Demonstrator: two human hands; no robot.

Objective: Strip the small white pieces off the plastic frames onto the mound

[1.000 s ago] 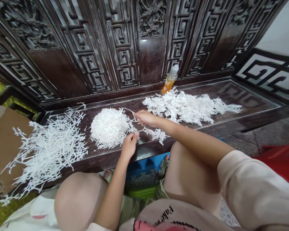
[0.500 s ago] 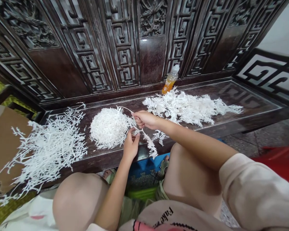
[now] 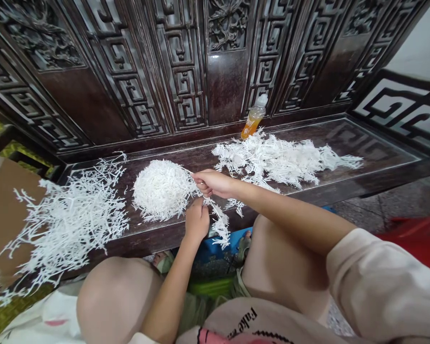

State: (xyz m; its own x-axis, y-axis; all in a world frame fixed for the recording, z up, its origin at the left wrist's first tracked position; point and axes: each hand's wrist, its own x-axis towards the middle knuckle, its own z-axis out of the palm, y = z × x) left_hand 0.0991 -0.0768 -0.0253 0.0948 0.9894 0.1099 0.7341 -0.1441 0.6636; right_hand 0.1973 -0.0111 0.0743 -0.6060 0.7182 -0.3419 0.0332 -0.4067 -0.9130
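A tight round ball of white branching strips (image 3: 161, 190) lies on the dark wooden bench top (image 3: 347, 143). My right hand (image 3: 213, 183) is curled shut on a white strip running from the ball's right side. Just below it, my left hand (image 3: 197, 220) pinches the same tangle of strips, close to the ball. A loose white spray (image 3: 220, 224) hangs from between my hands over the bench's front edge. Further loose white sprays lie in a heap (image 3: 75, 220) at the left and a long heap (image 3: 279, 160) at the back.
An orange drink bottle (image 3: 252, 119) stands against the carved dark wood backrest (image 3: 182, 62). Brown cardboard (image 3: 7, 215) lies under the left heap. My knees rise just below the bench edge. A red plastic object (image 3: 419, 239) sits on the floor at the right.
My right hand has shifted slightly left and closer to the ball. The loose spray now hangs lower, over the bench's front edge, and my left hand sits nearer the ball.
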